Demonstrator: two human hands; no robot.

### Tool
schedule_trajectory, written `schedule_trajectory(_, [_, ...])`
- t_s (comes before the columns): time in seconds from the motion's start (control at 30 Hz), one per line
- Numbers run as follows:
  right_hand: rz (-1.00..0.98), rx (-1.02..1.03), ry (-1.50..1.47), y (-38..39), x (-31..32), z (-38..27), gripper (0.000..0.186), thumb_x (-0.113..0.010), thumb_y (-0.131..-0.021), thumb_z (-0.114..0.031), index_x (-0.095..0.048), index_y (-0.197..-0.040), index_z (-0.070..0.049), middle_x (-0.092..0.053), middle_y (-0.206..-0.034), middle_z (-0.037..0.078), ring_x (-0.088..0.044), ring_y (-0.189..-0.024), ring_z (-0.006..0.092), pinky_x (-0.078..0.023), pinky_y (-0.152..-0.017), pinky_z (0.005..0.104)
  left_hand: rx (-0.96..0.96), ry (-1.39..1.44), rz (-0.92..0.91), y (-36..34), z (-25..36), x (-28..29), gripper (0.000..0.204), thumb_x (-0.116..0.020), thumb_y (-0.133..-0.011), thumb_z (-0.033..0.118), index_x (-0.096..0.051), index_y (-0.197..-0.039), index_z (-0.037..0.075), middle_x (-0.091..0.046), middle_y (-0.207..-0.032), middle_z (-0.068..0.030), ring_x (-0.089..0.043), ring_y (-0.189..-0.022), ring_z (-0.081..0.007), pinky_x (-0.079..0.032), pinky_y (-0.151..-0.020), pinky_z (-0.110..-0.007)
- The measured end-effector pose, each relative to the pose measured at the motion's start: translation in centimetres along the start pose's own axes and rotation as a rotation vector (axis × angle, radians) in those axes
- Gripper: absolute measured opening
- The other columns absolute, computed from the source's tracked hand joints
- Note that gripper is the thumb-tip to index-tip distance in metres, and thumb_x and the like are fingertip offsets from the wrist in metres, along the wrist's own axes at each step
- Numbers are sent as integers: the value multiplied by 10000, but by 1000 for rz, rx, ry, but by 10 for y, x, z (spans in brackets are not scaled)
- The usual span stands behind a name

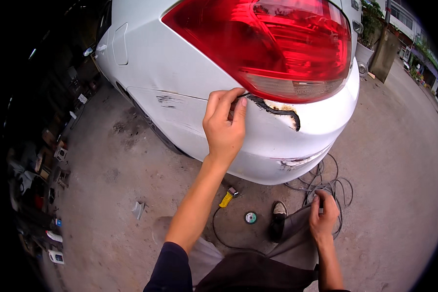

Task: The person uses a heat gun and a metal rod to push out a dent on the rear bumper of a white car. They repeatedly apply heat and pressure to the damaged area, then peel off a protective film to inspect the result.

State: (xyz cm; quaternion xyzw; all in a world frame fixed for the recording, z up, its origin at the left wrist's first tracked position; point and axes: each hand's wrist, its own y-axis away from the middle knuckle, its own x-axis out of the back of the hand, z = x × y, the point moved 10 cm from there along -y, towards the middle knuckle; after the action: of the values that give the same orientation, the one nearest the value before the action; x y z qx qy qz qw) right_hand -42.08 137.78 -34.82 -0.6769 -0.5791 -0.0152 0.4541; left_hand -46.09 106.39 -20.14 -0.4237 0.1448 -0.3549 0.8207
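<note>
My left hand [224, 124] is raised to the rear bumper of a white car, just under the red tail light [282, 44]. Its thumb and fingers are pinched together at the bumper's upper seam, where a thin dark bit shows between them; I cannot make out what it is. From there a ragged black strip [277, 112] runs right and bends down, with rusty brown marks along it. My right hand [323, 214] hangs low over my right knee, fingers curled in. Anything inside it is hidden.
Dark scratches mark the white car's side panel [168, 100] and lower bumper [299, 160]. On the ground lie a yellow power tool [226, 198], a round disc [250, 217], a coiled cable [333, 185] and a grey fragment [138, 210]. Clutter and a white jug [56, 257] line the left.
</note>
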Motion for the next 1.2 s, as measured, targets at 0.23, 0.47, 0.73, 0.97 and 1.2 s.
schedule_trajectory(0.23, [155, 517, 25, -115, -36, -153, 414, -653, -761, 41, -634, -1174, 29, -612, -980, 149, -573, -846, 299, -467, -745, 389, -364, -234, 165, 16, 8, 0, 136, -703, -860, 61, -703, -991, 22, -619, -980, -75, -546, -915, -227, -437, -803, -344])
schedule_trajectory(0.47, [275, 681, 92, -136, -52, -172, 393, -665, -710, 52, -680, -1101, 17, -605, -852, 98, -539, -738, 251, -447, -648, 348, -478, -267, 229, 23, -2, -5, 176, -695, -849, 45, -713, -1023, 46, -626, -979, -43, -540, -910, -207, -390, -829, -327])
schedule_trajectory(0.73, [186, 681, 214, -140, -63, -173, 374, -632, -788, 100, -698, -1142, 1, -625, -901, 105, -554, -806, 217, -465, -724, 307, -582, -176, 189, 31, -19, -6, 373, -614, -803, -29, -720, -1148, 64, -604, -1035, -70, -501, -961, -210, -401, -856, -308])
schedule_trajectory(0.97, [163, 725, 311, -139, -67, -180, 369, -639, -785, 103, -699, -1136, 7, -634, -922, 123, -571, -820, 229, -476, -735, 317, -618, -228, 196, 33, -24, -10, 433, -600, -745, -9, -735, -1147, 81, -592, -1049, -68, -489, -981, -211, -392, -869, -304])
schedule_trajectory(1.2, [177, 747, 316, -136, -75, -184, 403, -642, -794, 86, -679, -1185, -2, -642, -931, 125, -574, -815, 228, -476, -733, 324, -653, -202, 260, 36, -27, -11, 447, -592, -738, 7, -739, -1149, 98, -589, -1067, -62, -491, -978, -208, -375, -879, -310])
